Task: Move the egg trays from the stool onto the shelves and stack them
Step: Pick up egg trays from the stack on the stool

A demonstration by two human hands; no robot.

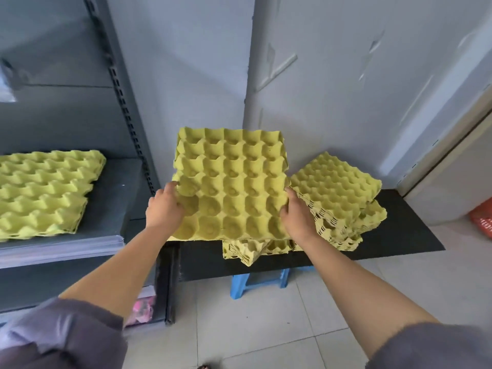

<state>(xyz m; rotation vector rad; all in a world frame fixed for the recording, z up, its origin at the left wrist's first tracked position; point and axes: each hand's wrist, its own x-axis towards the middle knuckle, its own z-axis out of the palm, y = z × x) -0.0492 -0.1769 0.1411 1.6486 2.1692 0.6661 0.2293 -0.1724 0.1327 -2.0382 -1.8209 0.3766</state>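
L hand (pixel 165 206) gripped the left edge of a yellow egg tray (pixel 231 187), fingers curled on the rim. R hand (pixel 298 217) gripped the right edge the same way. Tray sat btwn both hands, cups up, approx level, raised above the black board (pixel 399 235) lying on a blue stool (pixel 255 284). Its back edge showed a second rim, so poss. more than one tray nested; couldn't tell.

Just right of the R hand, close against its knuckles, a messy stack of egg trays (pixel 338 193) stood on the board, bumps up, layers skewed. Under the held tray, on the near side, a few more trays (pixel 249 253) poked out, tilted.

Well left of the L hand, on a grey shelf (pixel 117 203), lay another tray stack (pixel 45 193), bumps up. Shelf upright (pixel 127 113) stood btwn that stack and the grip. Below the L forearm, a pink item (pixel 141 310) on a lower shelf, blurred. Far right of the grip, a red basket (pixel 483 219) at the frame edge, on the tile floor (pixel 266 328).
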